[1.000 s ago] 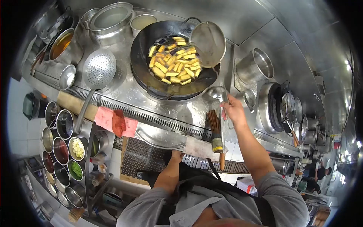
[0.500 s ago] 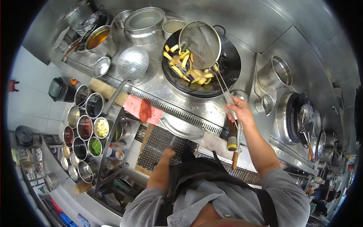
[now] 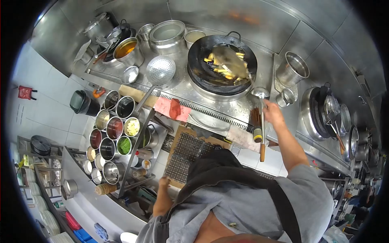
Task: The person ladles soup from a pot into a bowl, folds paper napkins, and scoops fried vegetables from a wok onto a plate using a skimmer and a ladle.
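The pieces (image 3: 223,72), cut yellow sticks, lie in dark liquid at the bottom of the wok (image 3: 197,56), near the back of the bench (image 3: 182,95). Over and among them we have the strainer (image 3: 233,60), its mesh smeared by blur, so we cannot tell how much it carries. Our right hand (image 3: 274,115) has its grip closed around the strainer's handle, though the fingers are partly hidden.

To work this well, we should sweep with long, level strokes, tucking the mesh rim under the pieces rather than pressing down on them, and turn from the wrist so nothing splashes. The liquid is probably hot, so the forearm is best held outside the wok.

Just beside that hand are the ladle (image 3: 260,92) and the brush (image 3: 256,118); the handle needs room to swing past both. Our left hand (image 3: 163,182) hangs low, away from the wok and above the floor; whether it holds anything, we cannot tell. Farther left, the skimmer (image 3: 161,69) rests with its bowl on the bench, near the pink cloth (image 3: 163,106).
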Demonstrator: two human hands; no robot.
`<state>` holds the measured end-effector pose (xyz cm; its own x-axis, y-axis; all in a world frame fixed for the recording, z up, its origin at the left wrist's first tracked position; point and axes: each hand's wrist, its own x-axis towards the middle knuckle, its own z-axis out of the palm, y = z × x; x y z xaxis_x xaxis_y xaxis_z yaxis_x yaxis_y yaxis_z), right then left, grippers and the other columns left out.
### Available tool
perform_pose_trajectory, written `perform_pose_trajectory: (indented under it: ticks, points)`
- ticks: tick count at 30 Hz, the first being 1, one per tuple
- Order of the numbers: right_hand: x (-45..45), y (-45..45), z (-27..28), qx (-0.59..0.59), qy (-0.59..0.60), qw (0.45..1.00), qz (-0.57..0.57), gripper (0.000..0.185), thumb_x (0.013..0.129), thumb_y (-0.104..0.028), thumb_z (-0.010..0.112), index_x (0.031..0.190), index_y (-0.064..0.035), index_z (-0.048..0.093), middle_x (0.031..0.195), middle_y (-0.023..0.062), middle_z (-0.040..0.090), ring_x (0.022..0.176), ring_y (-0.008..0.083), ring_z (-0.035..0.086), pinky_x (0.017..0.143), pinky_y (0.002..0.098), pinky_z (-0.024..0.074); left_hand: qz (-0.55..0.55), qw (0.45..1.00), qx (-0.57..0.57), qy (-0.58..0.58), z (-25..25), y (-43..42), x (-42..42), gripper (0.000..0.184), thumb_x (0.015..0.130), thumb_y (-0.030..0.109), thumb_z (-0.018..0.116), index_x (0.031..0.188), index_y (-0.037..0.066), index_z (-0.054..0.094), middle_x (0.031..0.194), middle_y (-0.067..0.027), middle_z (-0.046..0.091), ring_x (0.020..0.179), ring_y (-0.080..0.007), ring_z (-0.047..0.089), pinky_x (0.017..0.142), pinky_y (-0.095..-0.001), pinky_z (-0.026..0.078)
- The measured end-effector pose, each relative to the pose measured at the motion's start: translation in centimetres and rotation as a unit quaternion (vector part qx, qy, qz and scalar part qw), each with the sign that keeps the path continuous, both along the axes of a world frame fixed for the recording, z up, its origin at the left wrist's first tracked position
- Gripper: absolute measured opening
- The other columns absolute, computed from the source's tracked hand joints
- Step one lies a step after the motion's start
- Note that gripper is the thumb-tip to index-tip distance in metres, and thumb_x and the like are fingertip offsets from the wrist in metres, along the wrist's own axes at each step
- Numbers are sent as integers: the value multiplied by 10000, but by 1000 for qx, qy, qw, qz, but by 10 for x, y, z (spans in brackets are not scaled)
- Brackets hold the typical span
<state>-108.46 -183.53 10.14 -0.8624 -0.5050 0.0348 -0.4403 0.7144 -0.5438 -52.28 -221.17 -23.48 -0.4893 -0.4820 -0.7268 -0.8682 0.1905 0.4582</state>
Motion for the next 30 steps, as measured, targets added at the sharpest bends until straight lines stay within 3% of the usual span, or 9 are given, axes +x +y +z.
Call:
perform_pose_trajectory:
  ticks: [6, 10, 11, 15, 18, 21, 23, 25, 30]
  points:
    - [-53, -27, -22, 9, 112, 988, -110, 289, 799, -8, 463, 1061, -18, 585, 627, 151, 604, 440, 207, 574, 427, 359, 466, 191, 976, 102, -8, 59, 70, 53, 232, 795, 147, 547, 979, 20, 610, 820, -134, 623, 718, -248, 624, 615, -376, 528]
    - [-45, -81, -37, -112, -126, 966, -198, 231, 791, 17, 445, 973, 110, 553, 613, 134, 602, 436, 208, 569, 400, 354, 470, 259, 961, 95, -16, 102, 87, 87, 196, 816, 117, 527, 981, 39, 598, 832, -122, 604, 721, -244, 607, 609, -385, 526]
    - [-36, -96, -48, -245, -183, 926, -223, 170, 785, 28, 464, 912, 105, 548, 632, 134, 606, 435, 210, 563, 395, 342, 469, 271, 959, 86, -17, 113, 88, 92, 188, 822, 109, 522, 982, 44, 595, 835, -119, 600, 722, -243, 603, 608, -387, 525]
    - [-19, -141, -70, -337, -348, 859, -163, 102, 799, 24, 488, 871, 66, 546, 681, 133, 620, 446, 186, 553, 399, 306, 457, 300, 952, 57, -20, 140, 96, 102, 164, 843, 79, 501, 985, 62, 583, 846, -107, 581, 725, -240, 586, 603, -396, 524]
    - [-6, -163, -68, -429, -406, 792, -154, 66, 809, 15, 512, 853, 46, 550, 706, 128, 626, 465, 172, 549, 415, 284, 451, 274, 960, 36, -33, 135, 101, 109, 220, 826, 52, 506, 1033, 70, 577, 876, -104, 589, 737, -232, 586, 610, -411, 518]
    - [-3, -166, -59, -453, -409, 783, -121, 58, 825, -5, 516, 847, 35, 553, 704, 119, 620, 465, 167, 543, 406, 279, 438, 483, 867, 109, -52, 56, 114, 132, 272, 827, 86, 495, 1078, 91, 601, 869, -97, 614, 706, -246, 591, 616, -424, 504]
    - [1, -155, -48, -433, -402, 799, -110, 65, 826, -6, 515, 860, 29, 558, 702, 113, 616, 458, 164, 538, 396, 279, 430, 145, 987, 48, -43, 11, 110, 155, 255, 825, 102, 488, 1047, 94, 614, 825, -92, 610, 687, -267, 582, 620, -425, 491]
    - [3, -140, -38, -401, -389, 823, -97, 105, 822, -5, 509, 902, 26, 570, 696, 102, 602, 438, 154, 522, 371, 281, 411, -230, 968, -93, -27, 2, 112, 141, 243, 824, 118, 480, 1017, 98, 627, 781, -87, 606, 668, -287, 573, 624, -426, 478]
    - [18, -99, -4, -316, -307, 895, -69, 225, 802, 12, 495, 1013, 41, 568, 710, 84, 597, 436, 145, 520, 370, 285, 416, -52, 999, 1, 12, -12, 86, 143, 248, 812, 248, 533, 930, 74, 664, 875, -133, 638, 791, -289, 610, 695, -389, 486]
